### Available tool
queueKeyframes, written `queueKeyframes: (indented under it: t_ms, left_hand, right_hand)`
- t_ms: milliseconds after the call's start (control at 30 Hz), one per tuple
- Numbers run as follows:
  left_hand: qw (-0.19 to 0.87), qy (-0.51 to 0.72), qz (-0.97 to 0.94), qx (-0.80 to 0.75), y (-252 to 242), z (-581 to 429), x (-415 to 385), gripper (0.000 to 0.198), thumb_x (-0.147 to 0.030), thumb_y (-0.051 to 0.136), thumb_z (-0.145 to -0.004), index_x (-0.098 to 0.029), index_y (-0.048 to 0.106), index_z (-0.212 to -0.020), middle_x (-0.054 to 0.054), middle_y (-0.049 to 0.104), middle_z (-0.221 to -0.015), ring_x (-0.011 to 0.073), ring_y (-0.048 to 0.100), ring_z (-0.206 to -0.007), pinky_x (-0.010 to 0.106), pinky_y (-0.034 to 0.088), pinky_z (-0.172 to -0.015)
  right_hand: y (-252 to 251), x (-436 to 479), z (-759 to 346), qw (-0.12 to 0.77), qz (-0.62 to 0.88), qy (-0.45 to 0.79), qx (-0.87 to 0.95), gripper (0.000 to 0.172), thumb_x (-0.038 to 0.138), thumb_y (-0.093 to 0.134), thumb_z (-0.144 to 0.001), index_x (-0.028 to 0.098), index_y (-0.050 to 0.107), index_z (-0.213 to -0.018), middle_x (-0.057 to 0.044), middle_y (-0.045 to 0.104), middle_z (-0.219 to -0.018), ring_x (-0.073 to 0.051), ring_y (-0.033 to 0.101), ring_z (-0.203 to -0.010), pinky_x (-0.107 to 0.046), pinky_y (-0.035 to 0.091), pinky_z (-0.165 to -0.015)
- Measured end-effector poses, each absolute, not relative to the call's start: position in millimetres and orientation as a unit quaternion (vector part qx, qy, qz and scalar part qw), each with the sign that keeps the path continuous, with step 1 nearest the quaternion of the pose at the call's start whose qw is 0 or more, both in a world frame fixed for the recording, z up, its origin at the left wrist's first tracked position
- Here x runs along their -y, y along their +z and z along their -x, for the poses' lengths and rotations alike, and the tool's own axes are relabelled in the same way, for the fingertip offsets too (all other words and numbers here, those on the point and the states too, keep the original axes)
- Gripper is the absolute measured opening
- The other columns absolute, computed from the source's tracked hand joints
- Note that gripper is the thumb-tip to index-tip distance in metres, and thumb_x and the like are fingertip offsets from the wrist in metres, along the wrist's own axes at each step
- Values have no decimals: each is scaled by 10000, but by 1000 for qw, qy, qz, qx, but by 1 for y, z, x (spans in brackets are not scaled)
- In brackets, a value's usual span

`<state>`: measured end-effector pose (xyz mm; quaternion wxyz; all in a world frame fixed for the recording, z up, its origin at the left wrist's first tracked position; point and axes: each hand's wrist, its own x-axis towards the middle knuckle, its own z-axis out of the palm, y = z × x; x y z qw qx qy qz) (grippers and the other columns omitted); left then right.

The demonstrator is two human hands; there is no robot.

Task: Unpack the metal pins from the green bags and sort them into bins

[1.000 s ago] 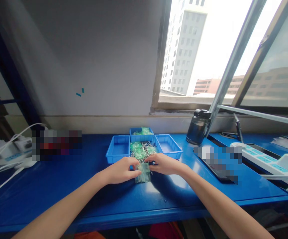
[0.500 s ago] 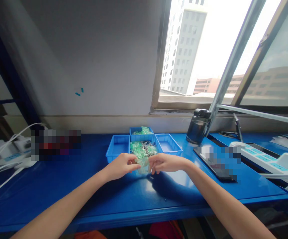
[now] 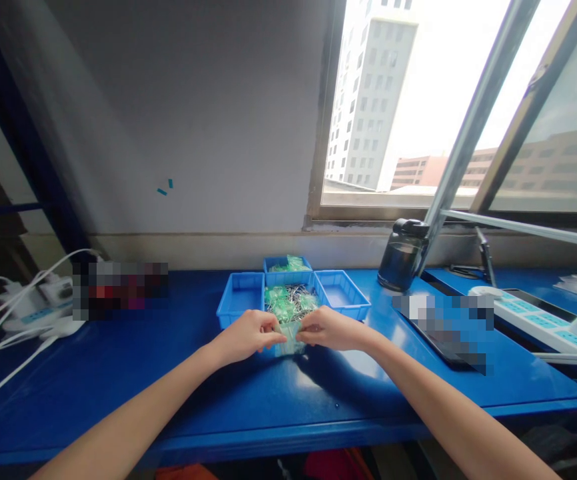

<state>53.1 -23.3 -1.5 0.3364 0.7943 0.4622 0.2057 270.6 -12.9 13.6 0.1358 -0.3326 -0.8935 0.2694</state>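
Observation:
A small clear greenish plastic bag [image 3: 290,339] is stretched between my two hands, just above the table's near side of the bins. My left hand [image 3: 251,333] pinches its left edge between thumb and fingers. On the other edge, my right hand [image 3: 331,330] is closed in a pinch too. Right behind the bag stands a blue bin [image 3: 314,283] filled with thin metal pieces [image 3: 302,298], too small to name exactly. Green-tinted plastic bags [image 3: 278,301] lie on top of them at the left.
Blue bins stand left [image 3: 240,297] and right [image 3: 342,293]; a rear bin [image 3: 268,269] holds more green bags. A dark bottle [image 3: 401,257], a phone [image 3: 448,340] and a power strip [image 3: 538,317] are at the right. White cables [image 3: 18,317] cross the left side.
Both hands have tightened their pinch on the bag, and my right fingers have closed onto its edge. The bag now hangs flatter and sharper. The whole view has shifted slightly.

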Motion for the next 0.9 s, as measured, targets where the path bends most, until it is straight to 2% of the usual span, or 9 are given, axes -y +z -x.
queueKeyframes:
  t_ms: [133, 300, 433, 567, 633, 700, 800, 900]
  left_hand:
    - [341, 206, -796, -456, 0, -53, 25, 351, -506, 530, -733, -162, 586, -699, -10, 584, -578, 123, 526, -472, 214, 376, -483]
    - [334, 211, -799, -454, 6, -54, 29, 328, -471, 488, -773, -163, 596, -735, -3, 596, -587, 130, 540, -483, 218, 388, -501]
    - [334, 231, -793, -454, 11, -54, 31, 301, -449, 483, -782, -167, 579, -739, 0, 594, -595, 132, 538, -499, 216, 392, -496]
    - [337, 242, -793, -446, 14, -53, 31, 286, -440, 483, -787, -169, 565, -748, 0, 592, -604, 136, 538, -511, 218, 391, -490]
    - [335, 236, -799, -440, 15, -53, 32, 292, -444, 483, -789, -166, 562, -742, -4, 580, -590, 134, 536, -510, 216, 389, -491]
    - [336, 225, -807, -431, 15, -54, 33, 299, -444, 484, -790, -162, 560, -729, -9, 567, -577, 131, 534, -513, 213, 389, -499]
    - [349, 199, -817, -414, 14, -54, 35, 282, -419, 484, -792, -158, 557, -712, -10, 568, -597, 124, 535, -525, 204, 385, -509]
    - [315, 188, -829, -423, 11, -55, 34, 263, -393, 474, -796, -161, 558, -704, -14, 565, -596, 118, 514, -526, 200, 358, -507]
  right_hand:
    - [12, 13, -270, 138, 327, 242, 903, 289, 285, 458, -818, 151, 530, -573, 19, 534, -541, -75, 458, -487, -185, 322, -472]
    - [15, 13, -271, 153, 329, 213, 907, 229, 274, 468, -819, 150, 565, -653, 36, 495, -537, -61, 377, -479, -185, 281, -455]
    - [26, 13, -280, 160, 364, 252, 882, 189, 287, 471, -824, 153, 584, -754, 14, 554, -589, -77, 470, -520, -185, 363, -492]
    - [27, 12, -290, 62, 465, 366, 804, 229, 327, 470, -808, 148, 521, -676, -20, 579, -604, -87, 514, -431, -190, 402, -405]
    - [24, 12, -291, 12, 479, 376, 793, 220, 310, 478, -793, 148, 504, -646, -21, 579, -592, -89, 510, -409, -192, 407, -385]
    - [22, 12, -289, 3, 471, 354, 808, 193, 288, 473, -792, 147, 533, -673, -21, 584, -596, -99, 530, -441, -193, 422, -404]
    - [23, 15, -284, 34, 449, 288, 845, 183, 269, 464, -804, 150, 603, -797, -24, 610, -653, -103, 553, -497, -181, 411, -436]
    - [26, 17, -281, 55, 425, 218, 877, 185, 248, 492, -801, 155, 637, -868, -24, 634, -682, -101, 551, -532, -179, 385, -477]
